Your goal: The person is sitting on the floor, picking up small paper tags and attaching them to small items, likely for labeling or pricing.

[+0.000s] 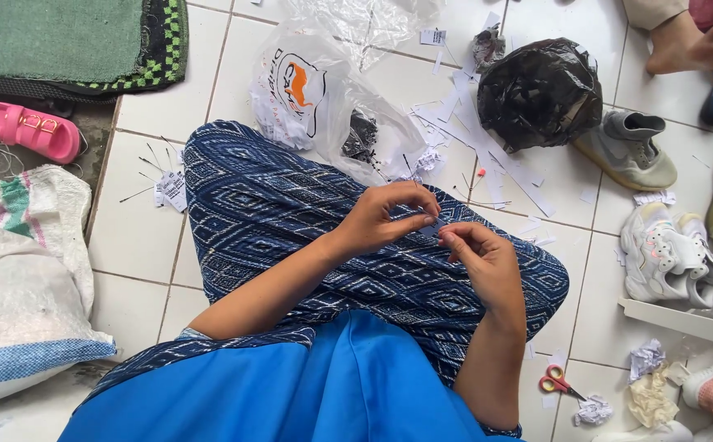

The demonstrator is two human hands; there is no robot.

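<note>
Soft, even daylight fills the scene, bright on the white floor tiles [602, 319], with only faint shadows. The clear plastic bag [315, 98] shows mild glare. Focus is sharp throughout, edges slightly stretched.

A clear printed plastic bag [307, 94] lies left of a knotted black bag [540, 92]; a white paper tag [171, 191] lies nearer.

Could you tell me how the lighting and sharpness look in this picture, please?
Head view: soft, even daylight with faint shadows; glare on the clear plastic bag and black bag; left hand and right hand fairly sharp, though the small piece between them is too tiny to make out; edges slightly stretched.
</note>
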